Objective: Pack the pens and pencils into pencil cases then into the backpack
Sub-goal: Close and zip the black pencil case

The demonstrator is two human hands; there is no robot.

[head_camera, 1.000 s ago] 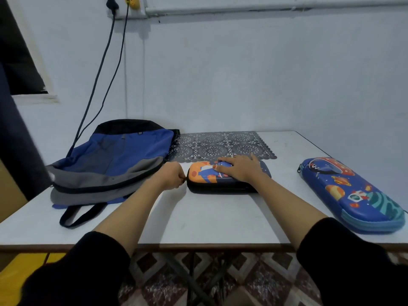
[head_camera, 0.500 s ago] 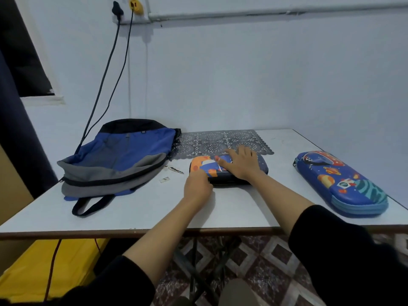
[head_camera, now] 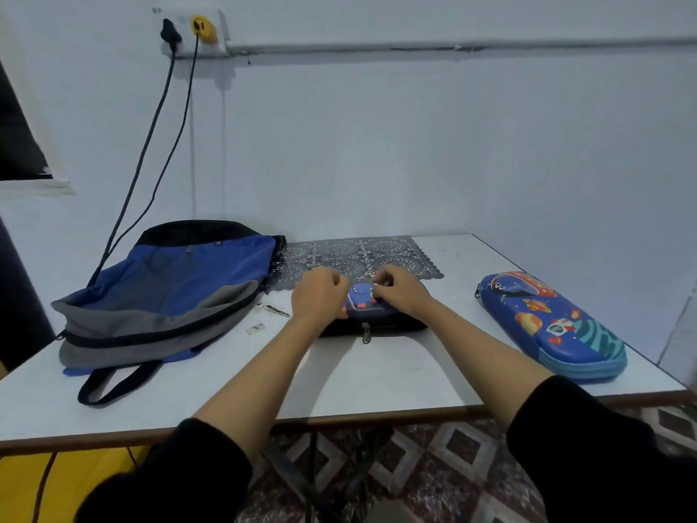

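While the right hand (head_camera: 399, 294) is curling its fingers over the far edge of the small pencil case (head_camera: 364, 302), the left hand (head_camera: 318, 296) is clamping bent fingers on the case's left end, so both hands are gripping it from above. The case is lying flat near the middle of the table (head_camera: 377, 379), with its zipper pull (head_camera: 366, 332) hanging over the near side. Just behind it, a lace mat (head_camera: 362, 254) is lying toward the wall. To the left, the backpack (head_camera: 166, 296) is slumping on the tabletop, and a small dark clip-like piece (head_camera: 277, 310) is lying between it and the case. Well apart to the right, a larger space-print pencil case (head_camera: 550, 322) is lying flat near the table's edge.
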